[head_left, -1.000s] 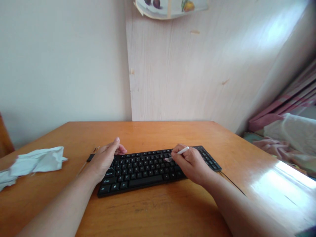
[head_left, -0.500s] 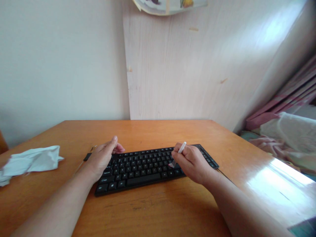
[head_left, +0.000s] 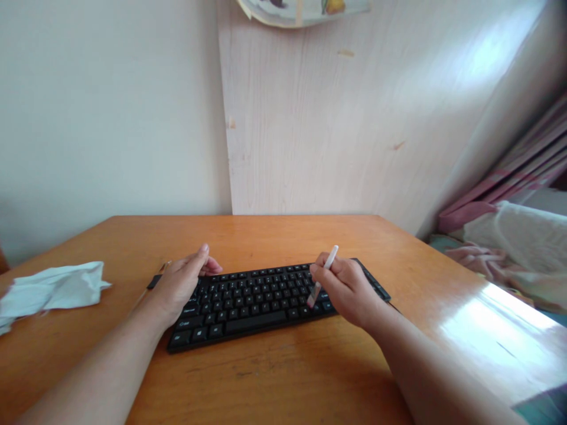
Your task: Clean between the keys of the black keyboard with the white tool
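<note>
Slanting in the head view, a white-handled brush (head_left: 330, 260) is pinched by the right hand (head_left: 345, 288) over the keyboard (head_left: 252, 304), lower centre of frame. Left hand (head_left: 181, 288) loosely curled at lower left; whether keyboard is gripped cannot be told. If unbraced, it could be skidded by hard strokes.

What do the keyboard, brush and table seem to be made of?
Keyboard: likely black plastic, fairly matte, showing little shine.
Brush: white handle, probably smooth plastic by its even colour; tip unclear.
Table: apparently varnished wood or veneer, orange-brown with bright glare.
</note>
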`<state>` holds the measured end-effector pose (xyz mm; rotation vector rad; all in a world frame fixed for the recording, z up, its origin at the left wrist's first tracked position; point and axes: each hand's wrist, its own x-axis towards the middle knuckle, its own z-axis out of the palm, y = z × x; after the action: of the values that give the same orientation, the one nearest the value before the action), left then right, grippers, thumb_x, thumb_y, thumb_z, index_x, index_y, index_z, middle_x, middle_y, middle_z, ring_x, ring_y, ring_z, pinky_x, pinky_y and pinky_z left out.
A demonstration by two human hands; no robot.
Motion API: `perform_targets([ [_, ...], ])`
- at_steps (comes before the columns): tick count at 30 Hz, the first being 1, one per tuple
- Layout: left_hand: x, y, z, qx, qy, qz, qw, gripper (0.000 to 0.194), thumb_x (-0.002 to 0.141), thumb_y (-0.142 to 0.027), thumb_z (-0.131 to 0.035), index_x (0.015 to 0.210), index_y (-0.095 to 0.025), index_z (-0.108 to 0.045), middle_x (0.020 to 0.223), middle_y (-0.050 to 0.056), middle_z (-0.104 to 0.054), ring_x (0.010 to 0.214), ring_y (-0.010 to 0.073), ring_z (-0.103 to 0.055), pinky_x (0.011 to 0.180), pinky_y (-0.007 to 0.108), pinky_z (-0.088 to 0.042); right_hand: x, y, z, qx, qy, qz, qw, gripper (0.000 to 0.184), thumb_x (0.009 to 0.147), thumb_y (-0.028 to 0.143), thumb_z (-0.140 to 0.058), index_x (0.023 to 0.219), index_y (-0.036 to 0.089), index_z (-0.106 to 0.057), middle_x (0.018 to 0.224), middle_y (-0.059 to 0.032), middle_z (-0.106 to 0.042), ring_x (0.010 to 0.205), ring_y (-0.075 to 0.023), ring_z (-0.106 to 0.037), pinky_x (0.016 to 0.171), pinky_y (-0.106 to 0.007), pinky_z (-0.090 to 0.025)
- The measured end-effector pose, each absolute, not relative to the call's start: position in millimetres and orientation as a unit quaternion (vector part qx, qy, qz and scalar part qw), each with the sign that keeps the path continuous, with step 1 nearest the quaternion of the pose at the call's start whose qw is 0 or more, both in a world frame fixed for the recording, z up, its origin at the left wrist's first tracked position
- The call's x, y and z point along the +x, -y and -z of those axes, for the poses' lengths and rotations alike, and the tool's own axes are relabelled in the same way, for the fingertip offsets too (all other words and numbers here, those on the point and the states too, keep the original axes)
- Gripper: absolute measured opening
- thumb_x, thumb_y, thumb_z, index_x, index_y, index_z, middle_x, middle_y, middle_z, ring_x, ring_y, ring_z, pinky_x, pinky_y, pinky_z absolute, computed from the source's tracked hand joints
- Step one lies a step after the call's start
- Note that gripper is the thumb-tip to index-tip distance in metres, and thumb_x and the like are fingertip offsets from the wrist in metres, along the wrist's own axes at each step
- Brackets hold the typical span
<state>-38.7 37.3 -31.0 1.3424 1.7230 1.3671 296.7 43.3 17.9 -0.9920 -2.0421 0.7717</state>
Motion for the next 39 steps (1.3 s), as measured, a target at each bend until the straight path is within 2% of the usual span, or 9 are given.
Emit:
perform_targets([
  [8,-39,-37,30,0.499,-0.643,-0.510,0.279,0.063,0.084,-0.078,-0.044,0.072,-0.022,-0.071,0.080,0.007,-0.076,0.081,0.0257,-0.069,0.079,0.038,-0.052,295,-42,-20,-0.393,0.837,-0.178,0.337,0.031,0.099,0.029,-0.046,0.070,0.021,-0.051,0.066,-0.0001,-0.064,0.062,-0.0142,-0.058,0.062,-0.027,-0.039],
  [12,-39,-37,31,0.500,-0.642,-0.509,0.278,0.063,0.084,-0.078,-0.045,0.072,-0.022,-0.071,0.079,0.007,-0.077,0.079,0.0253,-0.069,0.077,0.037,-0.053,298,-40,-20,-0.393,0.837,-0.234,0.300,0.032,0.099,0.028,-0.046,0.067,0.022,-0.047,0.057,0.0027,-0.059,0.055,-0.0130,-0.056,0.058,-0.025,-0.038],
  [15,-38,-37,30,0.506,-0.644,-0.506,0.272,0.064,0.083,-0.079,-0.043,0.072,-0.022,-0.071,0.078,0.007,-0.076,0.077,0.0250,-0.069,0.077,0.037,-0.052,298,-41,-19,-0.391,0.814,-0.284,0.322,0.033,0.101,0.029,-0.043,0.069,0.022,-0.047,0.056,0.0034,-0.060,0.053,-0.0124,-0.059,0.057,-0.025,-0.039],
  [18,-37,-37,29,0.507,-0.645,-0.504,0.270,0.065,0.083,-0.080,-0.042,0.072,-0.022,-0.071,0.077,0.007,-0.076,0.077,0.0251,-0.068,0.078,0.038,-0.052,297,-42,-19,-0.384,0.812,-0.247,0.363,0.032,0.100,0.028,-0.045,0.069,0.021,-0.050,0.060,0.0019,-0.063,0.058,-0.0129,-0.060,0.059,-0.025,-0.039],
  [22,-36,-36,28,0.504,-0.647,-0.504,0.271,0.064,0.083,-0.079,-0.043,0.071,-0.022,-0.071,0.077,0.007,-0.076,0.077,0.0252,-0.068,0.079,0.038,-0.052,296,-41,-21,-0.379,0.833,-0.213,0.343,0.031,0.099,0.026,-0.046,0.069,0.021,-0.051,0.064,0.0010,-0.065,0.061,-0.0131,-0.059,0.061,-0.025,-0.039],
  [28,-37,-37,29,0.503,-0.644,-0.507,0.274,0.064,0.083,-0.079,-0.043,0.070,-0.023,-0.071,0.078,0.007,-0.077,0.078,0.0256,-0.069,0.078,0.039,-0.053,301,-42,-19,-0.389,0.805,-0.321,0.312,0.031,0.100,0.029,-0.044,0.069,0.022,-0.046,0.054,0.0039,-0.059,0.050,-0.0126,-0.059,0.054,-0.024,-0.040],
  [32,-37,-37,29,0.502,-0.644,-0.507,0.274,0.064,0.082,-0.080,-0.044,0.070,-0.023,-0.071,0.077,0.007,-0.076,0.077,0.0255,-0.069,0.078,0.039,-0.053,304,-47,-19,-0.418,0.800,-0.242,0.357,0.034,0.101,0.031,-0.041,0.069,0.022,-0.047,0.055,0.0019,-0.061,0.053,-0.0139,-0.059,0.058,-0.026,-0.040],
  [36,-37,-38,29,0.501,-0.645,-0.508,0.274,0.064,0.082,-0.080,-0.044,0.069,-0.023,-0.071,0.076,0.007,-0.076,0.077,0.0256,-0.069,0.078,0.039,-0.053,304,-47,-24,-0.415,0.837,-0.168,0.313,0.035,0.098,0.026,-0.045,0.063,0.022,-0.046,0.056,0.0016,-0.059,0.056,-0.0135,-0.054,0.059,-0.026,-0.038],
  [39,-37,-38,30,0.499,-0.640,-0.512,0.281,0.064,0.082,-0.080,-0.045,0.070,-0.023,-0.071,0.077,0.007,-0.076,0.077,0.0252,-0.069,0.077,0.038,-0.053,305,-45,-26,-0.407,0.851,-0.180,0.280,0.035,0.095,0.024,-0.048,0.061,0.022,-0.043,0.055,0.0026,-0.055,0.054,-0.0127,-0.051,0.056,-0.026,-0.035],
])
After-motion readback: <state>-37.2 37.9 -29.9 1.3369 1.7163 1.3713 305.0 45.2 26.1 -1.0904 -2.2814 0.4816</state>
